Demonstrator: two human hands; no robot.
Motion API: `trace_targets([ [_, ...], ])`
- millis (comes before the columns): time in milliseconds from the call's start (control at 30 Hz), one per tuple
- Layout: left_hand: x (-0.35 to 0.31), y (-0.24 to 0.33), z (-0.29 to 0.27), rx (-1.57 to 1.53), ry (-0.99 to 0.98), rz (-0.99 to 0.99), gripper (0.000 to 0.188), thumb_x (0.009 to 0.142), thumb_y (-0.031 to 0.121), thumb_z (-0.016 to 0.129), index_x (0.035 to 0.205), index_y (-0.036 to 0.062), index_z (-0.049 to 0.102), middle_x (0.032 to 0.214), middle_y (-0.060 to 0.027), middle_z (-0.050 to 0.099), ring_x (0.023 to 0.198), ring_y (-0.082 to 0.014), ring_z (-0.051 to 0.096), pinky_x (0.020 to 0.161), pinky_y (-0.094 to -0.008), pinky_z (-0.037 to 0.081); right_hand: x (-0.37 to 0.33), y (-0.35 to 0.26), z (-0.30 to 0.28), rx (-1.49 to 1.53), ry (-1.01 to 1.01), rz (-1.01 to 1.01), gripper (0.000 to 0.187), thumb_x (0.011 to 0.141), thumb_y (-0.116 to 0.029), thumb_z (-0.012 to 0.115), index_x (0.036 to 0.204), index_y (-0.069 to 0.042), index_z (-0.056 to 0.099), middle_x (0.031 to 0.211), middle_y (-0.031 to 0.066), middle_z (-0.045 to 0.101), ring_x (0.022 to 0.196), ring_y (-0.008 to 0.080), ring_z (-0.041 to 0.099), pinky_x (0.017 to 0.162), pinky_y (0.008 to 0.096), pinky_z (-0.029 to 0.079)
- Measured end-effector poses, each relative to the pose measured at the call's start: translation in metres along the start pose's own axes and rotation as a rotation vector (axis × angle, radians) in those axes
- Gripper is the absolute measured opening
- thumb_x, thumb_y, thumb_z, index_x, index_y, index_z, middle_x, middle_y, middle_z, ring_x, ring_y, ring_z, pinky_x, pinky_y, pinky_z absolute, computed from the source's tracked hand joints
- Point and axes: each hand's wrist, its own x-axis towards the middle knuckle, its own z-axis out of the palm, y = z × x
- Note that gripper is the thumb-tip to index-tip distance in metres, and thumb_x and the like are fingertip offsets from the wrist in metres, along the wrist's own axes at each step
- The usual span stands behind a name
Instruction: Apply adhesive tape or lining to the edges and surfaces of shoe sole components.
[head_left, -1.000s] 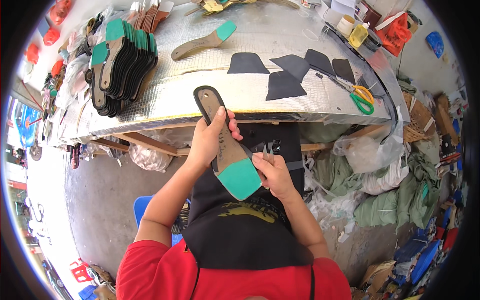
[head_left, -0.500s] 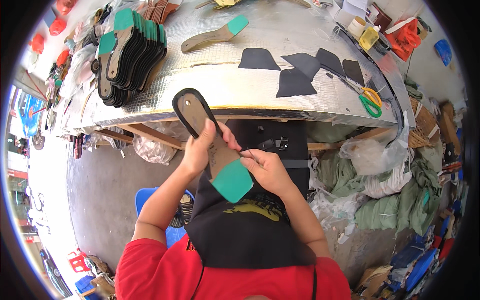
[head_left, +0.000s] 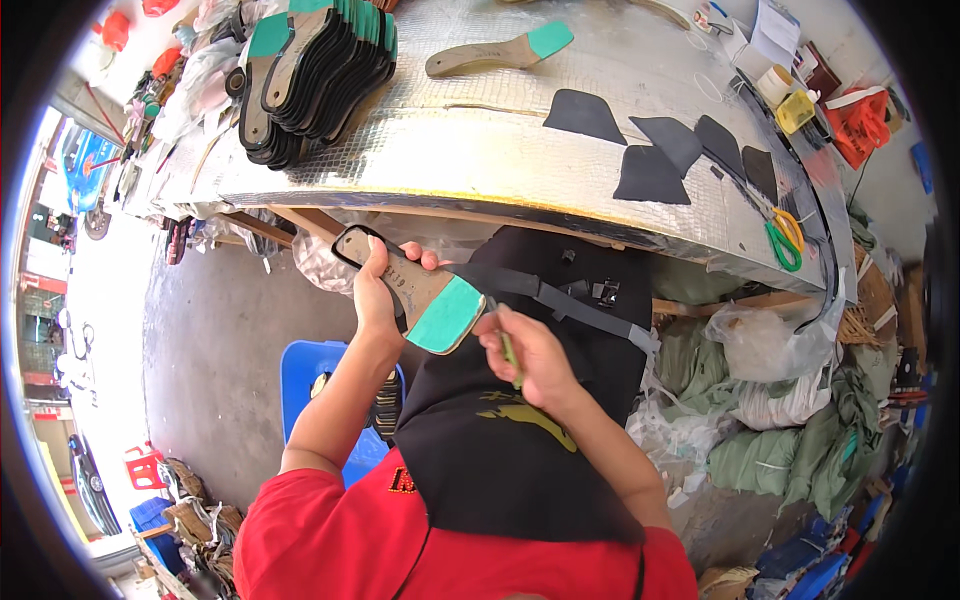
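Observation:
A shoe insole (head_left: 420,282), brown with a green end (head_left: 447,315) and black edging around the other end, is gripped in my left hand (head_left: 374,295). It lies slanted above my lap, green end toward the right. Close to that green end, my right hand (head_left: 532,355) is closed around a slim green-handled tool (head_left: 511,358); its tip is blurred against the insole's edge. A black strip (head_left: 510,281) runs from behind the insole rightward across the dark apron, with a greyer far end. Whether it is attached to the insole I cannot tell.
Ahead stands a silver-covered table (head_left: 450,150). On it are a stack of insoles (head_left: 335,75), a single insole (head_left: 490,56), several black cut pieces (head_left: 583,115) and green-and-orange-handled scissors (head_left: 784,240). A blue bin (head_left: 300,375) stands left of my lap; bags (head_left: 765,350) lie at right.
The insole has been lowered and turned, its green end now pointing right. My right hand has moved to that end, where the green-handled tool shows. More black strip is visible. The view has shifted.

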Motion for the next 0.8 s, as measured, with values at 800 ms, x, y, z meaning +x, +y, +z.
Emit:
trace_targets([
  [800,-0.005,-0.032,-0.011,0.536,-0.225,0.348,0.064,0.103,0.054,0.021,0.077,0.0039,0.051,0.09,-0.0117,0.056,0.092,-0.023,0.05,0.086,-0.0352,0.041,0.042,-0.012,-0.018,-0.246,0.189,0.027,0.036,0.095,-0.041,0.061,0.087,-0.006,0.061,0.067,-0.0025,0.053,0.052,0.0028,0.045,0.044,0.0193,0.032],
])
